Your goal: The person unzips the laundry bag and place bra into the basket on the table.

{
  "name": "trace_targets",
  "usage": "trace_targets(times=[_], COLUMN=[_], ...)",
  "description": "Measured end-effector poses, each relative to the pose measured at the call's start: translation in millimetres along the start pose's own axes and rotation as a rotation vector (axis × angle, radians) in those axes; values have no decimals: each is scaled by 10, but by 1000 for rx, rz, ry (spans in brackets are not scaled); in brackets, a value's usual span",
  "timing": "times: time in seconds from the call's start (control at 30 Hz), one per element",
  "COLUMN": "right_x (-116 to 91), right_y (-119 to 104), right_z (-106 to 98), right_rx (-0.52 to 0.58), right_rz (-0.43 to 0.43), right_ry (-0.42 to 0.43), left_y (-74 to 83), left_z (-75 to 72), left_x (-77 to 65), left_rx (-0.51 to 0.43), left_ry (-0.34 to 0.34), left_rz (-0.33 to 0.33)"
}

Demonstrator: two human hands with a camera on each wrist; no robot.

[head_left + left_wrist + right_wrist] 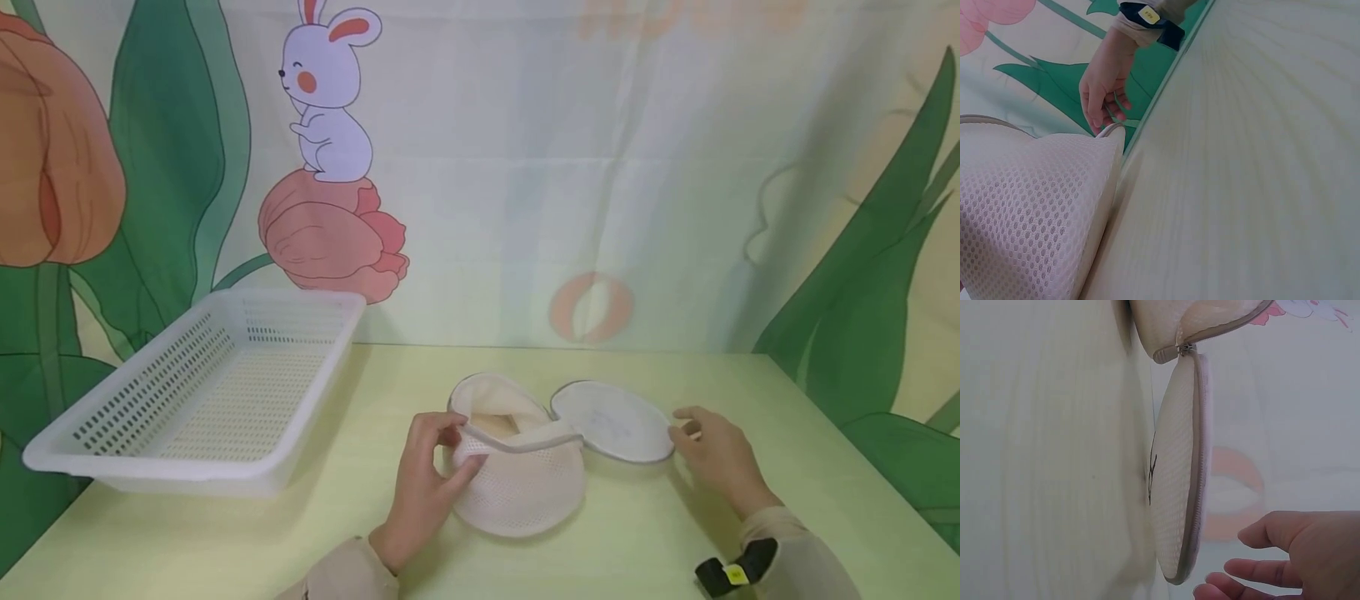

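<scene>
A round, pale mesh laundry bag (525,496) sits on the table with its zipped lid (618,423) folded open to the right. My left hand (426,479) pinches the bag's rim at its left side, thumb in front and fingers over the edge. In the left wrist view the bag's mesh wall (1029,206) fills the lower left. Just off the lid's right edge is my right hand (716,457). The right wrist view shows that hand's fingers (1260,570) spread and apart from the lid's zip edge (1199,469). Part of the bag's inside is hidden.
A white perforated plastic basket (315,392) stands on the left of the pale table (360,517). Behind the table hangs a printed cloth (480,208) with a rabbit and tulips. A black strap (738,571) is on the right wrist.
</scene>
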State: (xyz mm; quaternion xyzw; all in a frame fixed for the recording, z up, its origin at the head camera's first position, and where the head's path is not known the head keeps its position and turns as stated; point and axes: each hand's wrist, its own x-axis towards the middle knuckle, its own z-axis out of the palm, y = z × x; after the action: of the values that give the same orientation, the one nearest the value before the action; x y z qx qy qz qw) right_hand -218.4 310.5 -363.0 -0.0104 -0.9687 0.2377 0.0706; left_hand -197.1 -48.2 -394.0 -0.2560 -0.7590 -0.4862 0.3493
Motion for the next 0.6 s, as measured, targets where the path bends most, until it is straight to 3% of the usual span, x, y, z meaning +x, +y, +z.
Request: trace_targets(times=[0.23,0.6], right_x=[-3,-103], right_y=[-108,-346], right_z=[-45,-121], right_rx=[-3,52], right_rz=[2,-98], right_ry=[11,93], left_y=[3,4], left_z=[-1,-6], left_x=[-1,5], left_rx=[5,-1], left_ry=[-4,-9], left_rz=[-13,-12])
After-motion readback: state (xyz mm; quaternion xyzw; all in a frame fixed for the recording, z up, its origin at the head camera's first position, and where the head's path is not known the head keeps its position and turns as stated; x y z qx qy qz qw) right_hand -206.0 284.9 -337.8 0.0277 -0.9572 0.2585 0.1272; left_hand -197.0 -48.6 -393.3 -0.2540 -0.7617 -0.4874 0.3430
